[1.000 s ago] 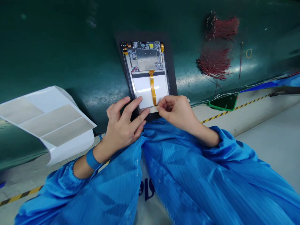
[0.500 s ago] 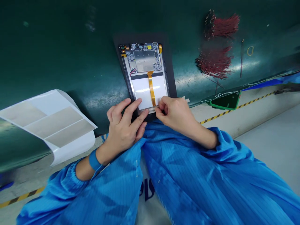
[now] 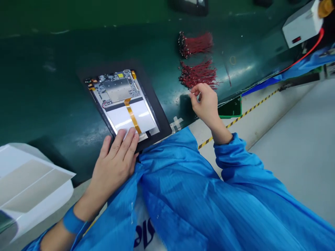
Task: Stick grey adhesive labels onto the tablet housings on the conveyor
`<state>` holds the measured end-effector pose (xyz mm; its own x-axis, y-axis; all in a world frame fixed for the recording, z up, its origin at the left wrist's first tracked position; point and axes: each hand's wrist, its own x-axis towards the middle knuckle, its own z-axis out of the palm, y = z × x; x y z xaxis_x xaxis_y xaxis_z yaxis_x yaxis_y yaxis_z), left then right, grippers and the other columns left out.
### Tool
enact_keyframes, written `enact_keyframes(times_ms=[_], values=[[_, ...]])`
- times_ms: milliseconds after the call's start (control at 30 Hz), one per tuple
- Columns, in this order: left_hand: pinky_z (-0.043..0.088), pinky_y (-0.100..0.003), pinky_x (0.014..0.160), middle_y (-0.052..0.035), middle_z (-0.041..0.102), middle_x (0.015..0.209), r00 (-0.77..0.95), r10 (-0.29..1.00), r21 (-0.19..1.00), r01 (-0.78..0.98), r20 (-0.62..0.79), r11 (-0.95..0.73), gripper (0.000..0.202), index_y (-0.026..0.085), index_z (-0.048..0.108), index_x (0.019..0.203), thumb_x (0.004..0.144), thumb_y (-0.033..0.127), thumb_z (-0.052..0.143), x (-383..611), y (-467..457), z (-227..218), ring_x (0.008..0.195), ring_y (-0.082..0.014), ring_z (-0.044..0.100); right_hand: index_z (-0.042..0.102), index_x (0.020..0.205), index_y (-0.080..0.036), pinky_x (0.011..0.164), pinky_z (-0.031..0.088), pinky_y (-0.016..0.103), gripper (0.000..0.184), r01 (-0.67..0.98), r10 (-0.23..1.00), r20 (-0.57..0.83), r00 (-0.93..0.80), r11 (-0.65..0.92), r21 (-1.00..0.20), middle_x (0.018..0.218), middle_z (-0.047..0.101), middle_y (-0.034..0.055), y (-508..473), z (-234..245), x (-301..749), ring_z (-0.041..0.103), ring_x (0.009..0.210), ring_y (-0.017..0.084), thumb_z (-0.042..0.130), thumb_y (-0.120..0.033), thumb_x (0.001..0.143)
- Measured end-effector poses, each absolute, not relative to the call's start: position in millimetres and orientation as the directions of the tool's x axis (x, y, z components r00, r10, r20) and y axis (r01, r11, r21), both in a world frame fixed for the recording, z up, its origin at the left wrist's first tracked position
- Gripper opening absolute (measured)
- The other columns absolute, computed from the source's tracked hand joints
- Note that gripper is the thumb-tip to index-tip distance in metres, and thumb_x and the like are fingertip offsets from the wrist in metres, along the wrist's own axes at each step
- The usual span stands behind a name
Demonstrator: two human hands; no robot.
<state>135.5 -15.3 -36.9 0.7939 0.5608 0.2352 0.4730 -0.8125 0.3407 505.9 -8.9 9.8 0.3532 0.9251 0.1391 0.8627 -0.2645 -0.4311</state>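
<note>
An opened tablet [image 3: 117,91] lies on a black pad [image 3: 157,104], its circuit board, white battery and orange flat cable exposed. My left hand [image 3: 116,157] rests with straight fingers on the tablet's lower end, over the bottom of the battery. Away to the right, my right hand [image 3: 206,103] hovers near the lower bundle of red wires [image 3: 199,74], thumb and fingertips pinched together. A tiny pale bit seems to show at the fingertips, too small to name. A second bundle of red wires [image 3: 199,43] lies just above.
White sheets with grey adhesive strips [image 3: 31,184] hang over the table edge at left. A single wire [image 3: 228,75] and a rubber band [image 3: 232,60] lie right of the bundles. Pale tape pieces [image 3: 176,122] stick near the front edge. A white box [image 3: 303,24] stands at the far right.
My right hand has left the tablet's lower end and moved right to the red wires. My left hand now lies flatter on the tablet. The view has turned toward the right.
</note>
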Motion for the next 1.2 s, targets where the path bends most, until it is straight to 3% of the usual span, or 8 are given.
enact_keyframes(times_ms=[167, 300, 467, 633, 733, 867, 1067, 1200], values=[[0.024, -0.056, 0.136, -0.0215, 0.044, 0.168, 0.805, 0.538, 0.281, 0.471, 0.25, -0.836, 0.08, 0.012, 0.02, 0.175, 0.106, 0.02, 0.059, 143.7, -10.4, -30.2, 0.162, -0.0376, 0.035, 0.058, 0.093, -0.022, 0.094, 0.05, 0.046, 0.008, 0.932, 0.952, 0.095, 0.29, -0.259, -0.252, 0.105, 0.066, 0.0124, 11.1, -15.5, 544.1, 0.058, 0.105, 0.031, 0.057, -0.015, 0.096], [0.035, -0.063, 0.127, -0.022, 0.058, 0.156, 0.739, 0.586, 0.391, 0.457, 0.333, -0.799, 0.066, 0.015, 0.045, 0.164, 0.102, 0.02, 0.066, 152.5, -3.9, -9.3, 0.157, -0.0441, 0.041, 0.055, 0.09, -0.021, 0.091, 0.048, 0.046, 0.013, 0.968, 0.996, 0.028, 0.089, -0.079, -0.237, 0.102, 0.066, 0.0145, 15.5, -10.3, 548.6, 0.056, 0.101, 0.032, 0.049, -0.014, 0.099], [0.057, -0.04, 0.095, -0.0086, 0.076, 0.115, 0.516, 0.759, 0.643, 0.433, 0.397, -0.632, 0.028, 0.023, 0.071, 0.121, 0.098, 0.01, 0.066, 196.0, 9.1, 23.3, 0.107, -0.026, 0.073, 0.054, 0.09, -0.022, 0.088, 0.045, 0.04, 0.017, 0.811, 0.962, 0.141, -0.235, 0.274, -0.517, 0.099, 0.067, 0.0102, 20.7, 2.4, 534.5, 0.057, 0.095, 0.026, 0.045, -0.021, 0.105], [0.059, -0.026, 0.076, -0.0029, 0.078, 0.102, 0.409, 0.907, 0.876, 0.396, 0.099, -0.274, 0.015, 0.021, 0.075, 0.11, 0.099, 0.017, 0.065, 240.7, 26.5, 37.4, 0.081, -0.0143, 0.072, 0.055, 0.093, -0.021, 0.07, 0.042, 0.026, 0.011, 0.328, 0.899, 0.187, -0.395, 0.328, -0.886, 0.079, 0.062, -0.003, 32.2, 15.5, 493.6, 0.056, 0.071, 0.013, 0.053, -0.022, 0.105], [0.059, -0.023, 0.071, -0.0019, 0.078, 0.095, 0.43, 0.902, 0.95, 0.297, -0.047, -0.092, 0.018, 0.019, 0.076, 0.112, 0.095, 0.018, 0.069, 246.8, 29.6, 40.7, 0.075, -0.0123, 0.072, 0.058, 0.095, -0.019, 0.066, 0.041, 0.022, 0.009, 0.195, 0.858, 0.185, -0.479, 0.309, -0.931, 0.077, 0.06, -0.0048, 34.7, 24.2, 474.5, 0.056, 0.068, 0.009, 0.056, -0.019, 0.103], [0.058, -0.022, 0.067, -0.0026, 0.078, 0.091, 0.39, 0.919, 0.976, 0.215, -0.058, -0.029, 0.013, 0.018, 0.077, 0.106, 0.094, 0.022, 0.074, 240.3, 26.3, 43.1, 0.074, -0.0131, 0.072, 0.06, 0.094, -0.018, 0.065, 0.039, 0.021, 0.008, 0.227, 0.832, 0.185, -0.523, 0.345, -0.911, 0.076, 0.059, -0.0059, 35.4, 29.7, 463.1, 0.052, 0.066, 0.007, 0.057, -0.014, 0.1], [0.049, -0.022, 0.056, -0.0003, 0.072, 0.078, 0.307, 0.951, 0.959, 0.263, 0.019, -0.104, 0.006, 0.018, 0.073, 0.092, 0.096, 0.022, 0.072, 228.2, 19.2, 38.9, 0.062, -0.0108, 0.065, 0.06, 0.095, -0.019, 0.063, 0.038, 0.022, 0.006, 0.234, 0.837, 0.237, -0.494, 0.391, -0.89, 0.077, 0.057, -0.0056, 27.3, 34.4, 448.1, 0.048, 0.065, 0.007, 0.061, -0.016, 0.1], [0.049, -0.024, 0.06, -0.0013, 0.072, 0.085, 0.287, 0.938, 0.938, 0.229, 0.192, -0.262, 0.002, 0.02, 0.072, 0.098, 0.099, 0.02, 0.071, 219.2, 13.1, 34.2, 0.068, -0.0116, 0.065, 0.063, 0.094, -0.019, 0.059, 0.038, 0.023, 0.01, 0.165, 0.893, 0.162, -0.42, 0.251, -0.954, 0.075, 0.058, -0.0044, 16.2, 42.3, 435.0, 0.048, 0.063, 0.008, 0.066, -0.025, 0.102]])
